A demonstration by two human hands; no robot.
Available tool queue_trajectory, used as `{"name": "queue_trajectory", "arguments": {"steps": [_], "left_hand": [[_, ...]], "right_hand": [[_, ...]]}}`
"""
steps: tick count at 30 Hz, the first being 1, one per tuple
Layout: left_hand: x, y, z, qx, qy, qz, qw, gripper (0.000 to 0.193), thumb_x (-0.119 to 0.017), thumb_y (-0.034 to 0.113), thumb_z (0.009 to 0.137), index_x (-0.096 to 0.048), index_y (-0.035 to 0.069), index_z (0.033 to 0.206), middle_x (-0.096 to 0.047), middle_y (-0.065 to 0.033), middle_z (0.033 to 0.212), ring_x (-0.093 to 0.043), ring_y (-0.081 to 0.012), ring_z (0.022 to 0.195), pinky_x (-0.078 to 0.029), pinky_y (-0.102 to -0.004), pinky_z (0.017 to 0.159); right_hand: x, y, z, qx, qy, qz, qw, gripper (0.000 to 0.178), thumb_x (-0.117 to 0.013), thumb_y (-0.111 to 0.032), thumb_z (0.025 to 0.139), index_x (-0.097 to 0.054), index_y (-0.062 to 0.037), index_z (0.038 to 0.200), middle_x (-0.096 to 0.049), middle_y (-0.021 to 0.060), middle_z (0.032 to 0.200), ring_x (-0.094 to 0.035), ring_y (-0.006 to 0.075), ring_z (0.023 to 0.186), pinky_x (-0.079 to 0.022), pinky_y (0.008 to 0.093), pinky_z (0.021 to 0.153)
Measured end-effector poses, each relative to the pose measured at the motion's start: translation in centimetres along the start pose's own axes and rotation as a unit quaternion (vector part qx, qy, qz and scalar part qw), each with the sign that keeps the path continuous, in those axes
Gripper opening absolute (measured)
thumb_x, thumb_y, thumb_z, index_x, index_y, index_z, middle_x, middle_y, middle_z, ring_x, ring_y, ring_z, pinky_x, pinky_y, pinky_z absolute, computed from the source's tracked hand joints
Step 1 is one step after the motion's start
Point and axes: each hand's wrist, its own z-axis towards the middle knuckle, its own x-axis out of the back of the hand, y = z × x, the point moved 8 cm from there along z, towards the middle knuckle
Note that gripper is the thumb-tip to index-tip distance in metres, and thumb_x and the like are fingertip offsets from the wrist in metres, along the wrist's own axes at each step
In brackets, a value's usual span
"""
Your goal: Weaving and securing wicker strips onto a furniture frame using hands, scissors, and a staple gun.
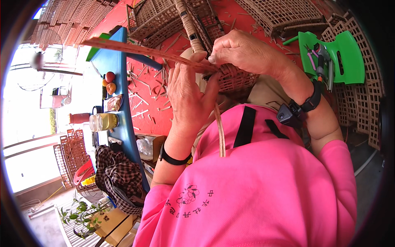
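A woven brown basket (236, 82) sits against my lap, part of it hidden behind my hands. A handle wrapped in pale strip (189, 26) runs up and away from it. My left hand (189, 92) grips a long flat reddish-brown strip (135, 49), whose free length reaches out to the upper left. The fingers of my right hand (242, 53) pinch close to the basket's rim, at the strip; their tips are partly hidden. Below my left thumb hangs a narrow strip end (220, 131) over my pink shirt.
Woven baskets (284, 14) stand ahead on the red floor (142, 107), which is littered with strip offcuts. At right a green chair (349, 61) holds a power tool (323, 57) and pink-handled pliers (311, 55). A blue table (123, 86) at left bears fruit and a jar (105, 122).
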Motion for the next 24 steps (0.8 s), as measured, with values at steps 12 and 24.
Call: {"name": "queue_trajectory", "arguments": {"steps": [12,24], "left_hand": [[0.1,1.1,0.5,0.005,-0.004,0.028,1.000,0.035,-0.079,0.000,0.076,-0.067,0.001,0.109,-0.072,-0.0069,0.098,-0.065,-0.0157,0.080,-0.052,-0.0297,0.074],[-0.1,0.4,0.9,0.033,-0.043,-0.002,0.998,0.022,-0.073,0.003,0.075,-0.066,0.007,0.096,-0.062,-0.0049,0.082,-0.060,-0.0220,0.074,-0.043,-0.0364,0.071]], "right_hand": [[0.5,-2.4,-0.7,0.125,0.018,-0.113,0.986,0.034,-0.051,-0.024,0.091,-0.074,-0.0003,0.085,-0.059,0.0043,0.062,-0.053,0.0113,0.056,-0.044,0.0321,0.056],[0.5,-0.2,0.0,0.021,0.019,-0.038,0.999,0.032,-0.057,-0.025,0.087,-0.074,0.0022,0.083,-0.069,0.0084,0.077,-0.064,0.0158,0.077,-0.050,0.0304,0.078]]}}
